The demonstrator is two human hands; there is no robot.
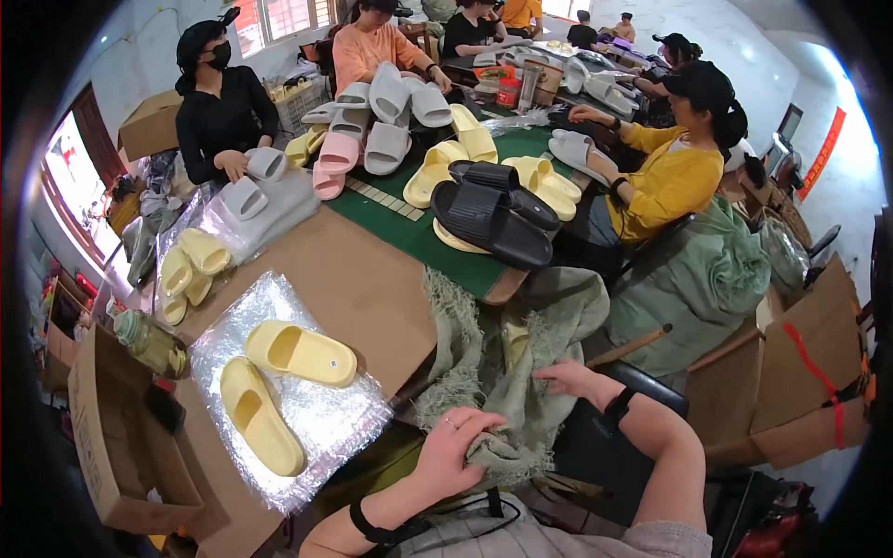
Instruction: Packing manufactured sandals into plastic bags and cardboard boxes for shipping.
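Note:
My left hand (456, 448) is closed on the frayed edge of a grey-green woven sack (572, 307), gathering the cloth near my lap. At the sack's right side, my right hand (566, 378) has its fingers stretched out toward the opening and holds nothing that I can see. Something pale yellow (514, 342) shows between the sack's folds; most of it is hidden. On the table to my left, a yellow slipper (302, 353) and its mate, another yellow slipper (260, 418), lie apart on a stack of clear plastic bags (344, 423).
Brown cardboard (372, 279) covers the near table. An open carton (139, 456) and a lidded jar (149, 344) stand at its left. Black slippers (493, 219) lie on a green board (381, 219) among yellow, grey and pink ones. A co-worker in yellow (670, 186) sits at right; others sit beyond.

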